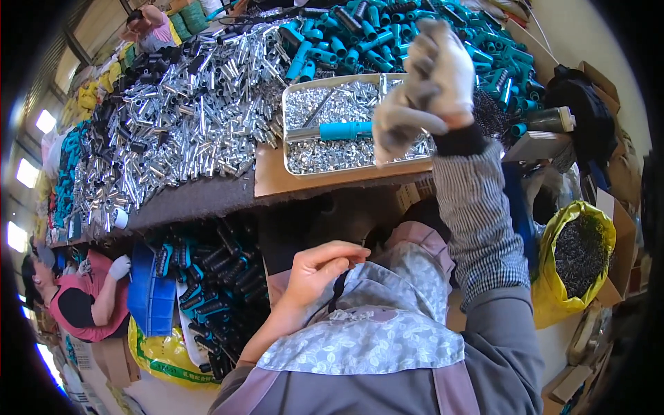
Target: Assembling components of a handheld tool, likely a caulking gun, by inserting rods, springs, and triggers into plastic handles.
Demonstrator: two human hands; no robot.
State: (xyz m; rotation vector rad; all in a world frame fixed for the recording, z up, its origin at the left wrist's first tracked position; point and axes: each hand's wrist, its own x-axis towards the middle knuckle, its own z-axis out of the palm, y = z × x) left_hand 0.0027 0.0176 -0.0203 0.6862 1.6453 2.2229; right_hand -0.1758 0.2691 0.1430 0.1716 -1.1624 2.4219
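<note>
Head view. Right hand [432, 79]: gloved in white-grey fabric, raised above the metal tray [290, 166], fingers curled inward in a loose clench; whether anything small is pinched inside cannot be told. Left hand [319, 270]: bare, held low in the lap against the patterned apron [373, 332], fingertips pinched together as if on a tiny part; the part itself too small to confirm.

Teal-handled tool [346, 130]: lying flat across the tray, on the bed of small silver fasteners [325, 155], handle end just beside the right hand, not gripped by either hand. Tray seated on a wooden board [270, 183] at the near edge of the table [194, 200].

Stock on the table: large heap of silver metal tubes [187, 117] to the left of the tray, pile of teal handles [360, 34] behind it, black parts mixed in at the far left. Below the table edge: a heap of assembled teal-and-black handles [214, 290] beside a blue crate [149, 297]. Yellow sack [574, 263] of dark small parts to the right.

Progress, judged from the layout: a sizeable batch already assembled below the table; far larger quantities of loose tubes and handles left unprocessed; one tool in the tray mid-assembly.

Co-workers [83, 297] seated at left and far top left; hands separate from those described.
</note>
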